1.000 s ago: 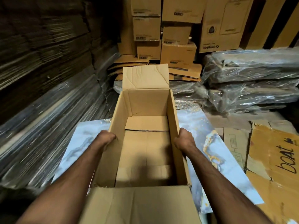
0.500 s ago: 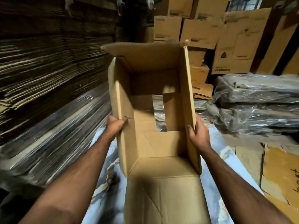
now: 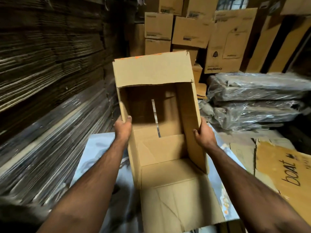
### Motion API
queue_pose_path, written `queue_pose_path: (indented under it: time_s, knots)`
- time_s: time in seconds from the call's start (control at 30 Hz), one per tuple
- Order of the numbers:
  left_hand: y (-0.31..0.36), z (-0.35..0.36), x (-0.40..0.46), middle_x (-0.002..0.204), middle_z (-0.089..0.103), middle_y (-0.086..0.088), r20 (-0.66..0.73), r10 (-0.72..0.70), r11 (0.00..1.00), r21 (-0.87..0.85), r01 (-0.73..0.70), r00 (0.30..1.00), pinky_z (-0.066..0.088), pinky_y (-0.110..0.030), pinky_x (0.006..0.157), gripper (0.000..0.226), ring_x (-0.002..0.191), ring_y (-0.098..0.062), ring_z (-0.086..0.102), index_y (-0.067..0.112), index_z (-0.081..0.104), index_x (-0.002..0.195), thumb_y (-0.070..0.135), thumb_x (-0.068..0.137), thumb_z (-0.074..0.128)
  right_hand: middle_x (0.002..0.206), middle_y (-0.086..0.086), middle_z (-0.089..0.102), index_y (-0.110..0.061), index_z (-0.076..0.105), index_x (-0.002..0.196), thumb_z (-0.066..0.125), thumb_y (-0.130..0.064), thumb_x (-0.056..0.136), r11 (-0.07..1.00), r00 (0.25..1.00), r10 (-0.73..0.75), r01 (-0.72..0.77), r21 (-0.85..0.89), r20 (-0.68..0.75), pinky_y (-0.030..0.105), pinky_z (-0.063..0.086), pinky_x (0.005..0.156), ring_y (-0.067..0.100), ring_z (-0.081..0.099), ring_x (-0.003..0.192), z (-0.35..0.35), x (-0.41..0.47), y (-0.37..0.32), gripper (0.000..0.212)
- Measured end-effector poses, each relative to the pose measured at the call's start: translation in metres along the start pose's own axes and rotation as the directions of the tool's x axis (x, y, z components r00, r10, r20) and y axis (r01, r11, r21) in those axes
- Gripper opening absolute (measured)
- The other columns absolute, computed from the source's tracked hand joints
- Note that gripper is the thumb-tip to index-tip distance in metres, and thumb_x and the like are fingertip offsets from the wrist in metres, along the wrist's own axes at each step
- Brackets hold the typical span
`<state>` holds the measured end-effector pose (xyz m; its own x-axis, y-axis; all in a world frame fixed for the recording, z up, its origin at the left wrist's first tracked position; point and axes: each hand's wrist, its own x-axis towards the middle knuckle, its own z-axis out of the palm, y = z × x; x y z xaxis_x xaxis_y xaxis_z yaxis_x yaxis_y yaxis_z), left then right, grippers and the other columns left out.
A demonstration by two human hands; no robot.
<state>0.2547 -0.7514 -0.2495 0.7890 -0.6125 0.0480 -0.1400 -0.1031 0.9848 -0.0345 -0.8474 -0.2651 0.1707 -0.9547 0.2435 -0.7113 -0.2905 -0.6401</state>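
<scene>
An open brown cardboard box [image 3: 190, 115] is held up in front of me, tipped so that I look into it. Its far flaps leave a narrow slit of light, and a near flap hangs down toward me. My left hand [image 3: 122, 127] grips the box's left wall, thumb inside the edge. My right hand [image 3: 203, 133] grips the right wall from outside, thumb on the edge. The box hangs above a pale marbled sheet [image 3: 97, 148].
Tall stacks of flattened cardboard [image 3: 50, 64] fill the left side. Stacked cartons [image 3: 190, 31] stand behind. Plastic-wrapped bundles [image 3: 257, 100] lie at the right, and a flattened carton marked "boat" [image 3: 286, 170] lies at the near right.
The box was lying on the marbled sheet; both hands lifted it and tipped its far end upward. Its far flaps have swung nearly shut, leaving only a slit.
</scene>
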Motion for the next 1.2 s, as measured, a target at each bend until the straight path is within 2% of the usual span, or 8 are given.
queue_pose_path:
  time_s: [0.13, 0.3, 0.5, 0.63, 0.83, 1.0, 1.13, 1.2]
  knots:
    - [0.013, 0.005, 0.007, 0.109, 0.069, -0.007, 0.029, 0.081, 0.996, 0.041, -0.082, 0.996, 0.051, -0.038, 0.094, 0.034, 0.098, -0.027, 0.064, 0.013, 0.062, 0.128, 0.02, 0.095, 0.057, 0.113, 0.022, 0.063, -0.007, 0.045, 0.127, 0.053, -0.008, 0.093, 0.99, 0.982, 0.137, -0.142, -0.028, -0.128, 0.044, 0.048, 0.087, 0.043, 0.06, 0.105, -0.005, -0.005, 0.002, 0.035]
    - [0.037, -0.015, 0.031, 0.107, 0.066, -0.008, -0.075, 0.119, 0.987, 0.115, -0.11, 0.99, 0.049, -0.03, 0.081, 0.031, 0.097, -0.026, 0.063, 0.007, 0.06, 0.126, 0.011, 0.096, 0.054, 0.106, 0.028, 0.062, -0.006, 0.049, 0.113, 0.053, -0.009, 0.093, 0.981, 0.962, 0.13, -0.16, -0.113, -0.24, 0.049, 0.049, 0.081, 0.046, 0.06, 0.1, -0.031, 0.015, -0.005, 0.021]
    - [0.052, -0.004, 0.036, 0.121, 0.064, -0.01, -0.086, 0.035, 0.999, 0.002, -0.035, 0.996, 0.05, -0.036, 0.091, 0.037, 0.109, -0.028, 0.062, 0.009, 0.055, 0.135, 0.012, 0.098, 0.053, 0.101, 0.029, 0.063, -0.002, 0.048, 0.118, 0.051, -0.011, 0.094, 0.98, 0.985, -0.087, 0.058, -0.19, -0.15, 0.048, 0.049, 0.078, 0.046, 0.062, 0.092, -0.03, 0.024, -0.029, 0.026]
    - [0.072, 0.006, 0.038, 0.112, 0.067, -0.005, -0.056, 0.049, 0.996, -0.077, -0.053, 0.997, 0.053, -0.036, 0.091, 0.036, 0.103, -0.023, 0.064, 0.011, 0.06, 0.13, 0.02, 0.096, 0.06, 0.102, 0.028, 0.063, 0.0, 0.05, 0.119, 0.053, -0.014, 0.095, 0.98, 0.982, -0.119, 0.093, -0.175, -0.149, 0.048, 0.049, 0.08, 0.045, 0.061, 0.093, -0.021, 0.025, -0.047, 0.028]
    - [0.081, 0.0, 0.053, 0.108, 0.068, -0.007, 0.044, 0.047, 0.998, 0.039, -0.049, 0.998, 0.055, -0.044, 0.092, 0.032, 0.101, -0.029, 0.066, 0.012, 0.062, 0.122, 0.023, 0.092, 0.061, 0.099, 0.027, 0.063, 0.001, 0.051, 0.113, 0.054, -0.017, 0.096, 0.985, 0.986, -0.108, 0.088, -0.148, -0.13, 0.044, 0.048, 0.076, 0.043, 0.061, 0.091, -0.007, 0.018, -0.049, 0.025]
    - [0.085, 0.004, 0.049, 0.125, 0.063, -0.011, 0.084, 0.125, 0.976, 0.169, -0.138, 0.989, 0.05, -0.042, 0.099, 0.039, 0.113, -0.029, 0.06, 0.015, 0.053, 0.136, 0.024, 0.098, 0.055, 0.102, 0.022, 0.063, -0.002, 0.048, 0.113, 0.053, -0.026, 0.1, 0.978, 0.992, -0.063, 0.04, -0.207, -0.108, 0.042, 0.049, 0.076, 0.041, 0.063, 0.094, -0.016, 0.028, -0.048, 0.028]
    - [0.082, 0.01, 0.046, 0.127, 0.061, -0.01, 0.045, 0.135, 0.983, 0.12, -0.139, 0.99, 0.049, -0.042, 0.1, 0.04, 0.116, -0.028, 0.058, 0.016, 0.049, 0.14, 0.02, 0.1, 0.052, 0.108, 0.021, 0.064, -0.005, 0.043, 0.12, 0.058, -0.03, 0.097, 0.978, 0.993, -0.047, 0.024, -0.208, -0.107, 0.046, 0.051, 0.081, 0.042, 0.064, 0.1, -0.016, 0.033, -0.041, 0.037]
    - [0.082, 0.013, 0.044, 0.126, 0.061, -0.009, 0.037, 0.145, 0.982, 0.115, -0.149, 0.989, 0.049, -0.04, 0.099, 0.04, 0.115, -0.027, 0.058, 0.016, 0.049, 0.14, 0.017, 0.1, 0.051, 0.134, 0.024, 0.052, -0.004, 0.035, 0.137, 0.063, -0.032, 0.093, 0.958, 0.991, -0.049, 0.012, -0.287, -0.124, 0.05, 0.042, 0.102, 0.041, 0.051, 0.125, -0.009, 0.033, -0.034, 0.059]
